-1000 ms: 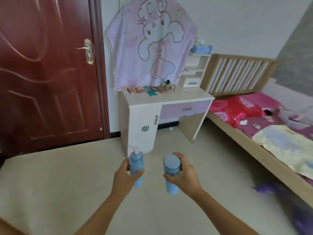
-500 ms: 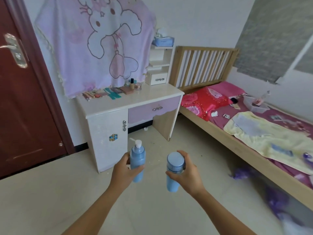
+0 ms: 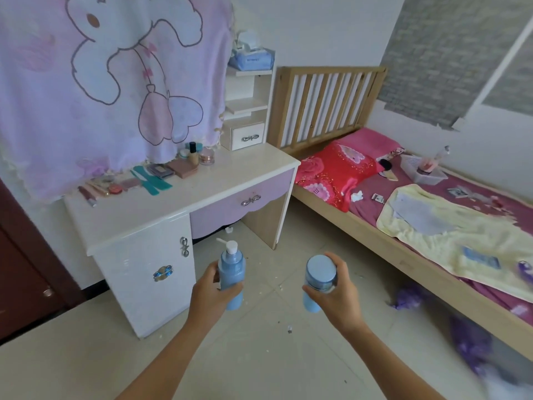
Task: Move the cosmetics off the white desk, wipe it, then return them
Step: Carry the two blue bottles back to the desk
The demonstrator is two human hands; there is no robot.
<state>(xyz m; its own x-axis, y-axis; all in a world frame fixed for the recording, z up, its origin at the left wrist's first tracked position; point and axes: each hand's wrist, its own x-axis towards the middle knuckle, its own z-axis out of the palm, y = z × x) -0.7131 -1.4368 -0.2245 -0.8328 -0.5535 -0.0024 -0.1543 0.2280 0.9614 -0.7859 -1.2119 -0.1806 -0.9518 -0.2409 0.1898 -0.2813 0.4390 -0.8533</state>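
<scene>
Both hands up in front of me, over the tiled floor, near side of the white desk and not touching it.

My left hand is wrapped round a blue pump bottle, fingers curled on the body, bottle upright, white pump head on top with the nozzle pointing left. My right hand grips a second blue bottle with a round cap, thumb and fingers round the upper part, top tilted slightly toward me. The two bottles are apart, side by side, not touching.

The rest of the cosmetics sit in a row along the desk's far edge, under the hem of a pink cartoon blanket hung on the wall: lipstick tubes at the left end, teal combs, flat palettes, a small foundation bottle and a pink jar toward the right. The near part of the desktop is bare.

At the desk's far right is a small white shelf unit with a tissue pack on top. To the right is a wooden bed with a red pillow, a yellow towel and a clear plastic box. A dark red door is at far left. Something purple on the floor by the bed is too blurred to tell.
</scene>
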